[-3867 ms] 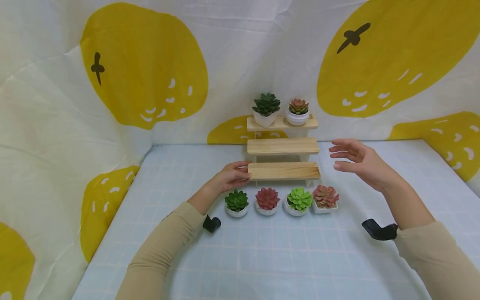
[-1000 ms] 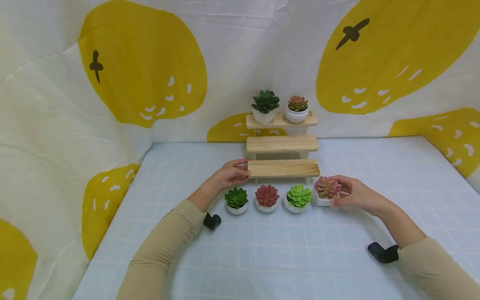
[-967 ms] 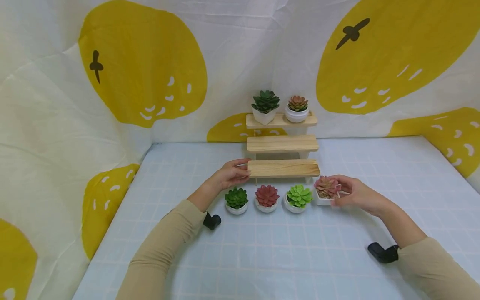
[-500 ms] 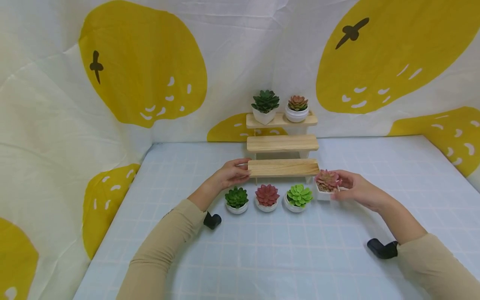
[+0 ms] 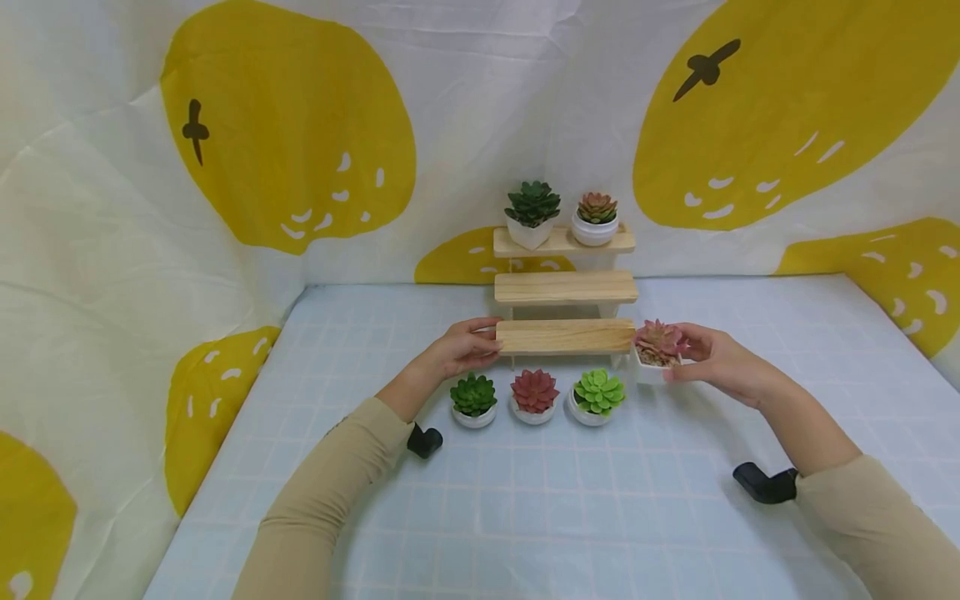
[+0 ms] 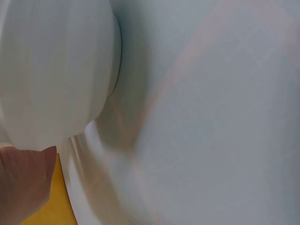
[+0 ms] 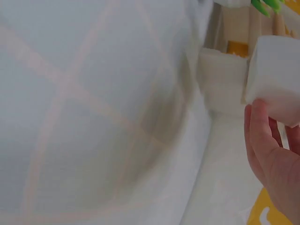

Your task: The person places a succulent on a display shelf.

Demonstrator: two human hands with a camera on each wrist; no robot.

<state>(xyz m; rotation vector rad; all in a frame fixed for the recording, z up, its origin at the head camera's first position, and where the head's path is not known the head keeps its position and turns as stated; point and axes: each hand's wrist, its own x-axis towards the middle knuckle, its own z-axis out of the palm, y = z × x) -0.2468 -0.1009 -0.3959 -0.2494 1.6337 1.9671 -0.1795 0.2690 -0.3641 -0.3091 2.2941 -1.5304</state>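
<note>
My right hand (image 5: 731,364) pinches the white square pot of a pink succulent (image 5: 660,343), raised off the table beside the right end of the lowest shelf. In the right wrist view, my fingertips (image 7: 260,108) touch the side of that white pot (image 7: 276,75). My left hand (image 5: 463,348) grips the left end of the bottom plank of a three-tier wooden display stand (image 5: 566,337). In front of the stand are a dark green succulent (image 5: 473,397), a red succulent (image 5: 534,395) and a light green succulent (image 5: 597,395), each in a round white pot.
On the top tier stand a dark green succulent (image 5: 533,205) in an angular white pot and an orange-green succulent (image 5: 597,210) in a round one. The middle plank (image 5: 564,288) is bare. A pale blue checked cloth (image 5: 525,500) covers the table; a lemon-print curtain (image 5: 480,125) hangs behind.
My right hand came down, took hold of the pink succulent's pot, and has lifted it upward from the right end of the front row. My left hand keeps its place on the stand.
</note>
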